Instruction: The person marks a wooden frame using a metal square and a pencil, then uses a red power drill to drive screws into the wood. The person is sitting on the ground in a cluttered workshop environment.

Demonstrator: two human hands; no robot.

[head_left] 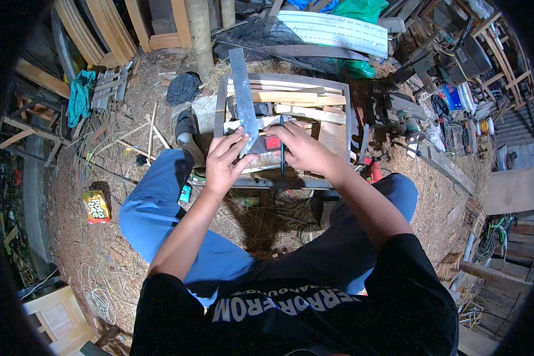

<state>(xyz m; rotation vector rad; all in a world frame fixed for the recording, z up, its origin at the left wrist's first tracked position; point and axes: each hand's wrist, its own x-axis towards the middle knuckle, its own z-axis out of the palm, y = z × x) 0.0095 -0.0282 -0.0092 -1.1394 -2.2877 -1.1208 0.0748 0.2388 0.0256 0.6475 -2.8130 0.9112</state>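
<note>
Steel square [244,95] lies flat on the wood frame [285,98], over the slats. Left hand [224,159] presses its lower end, fingers spread. Right hand [301,148] grips a pencil [281,155] beside it. Risk: square slips under uneven pressure, skewing the line.

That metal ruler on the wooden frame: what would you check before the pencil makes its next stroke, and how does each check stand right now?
1. Left hand presses on the metal ruler: ok.
2. Right hand grips the pencil: ok.
3. Pencil tip lies against the ruler's edge: cannot tell, too small to see.
4. Ruler lies flat on the wooden frame: cannot tell.
5. Frame rests steady on the sawdust floor: cannot tell.
</note>
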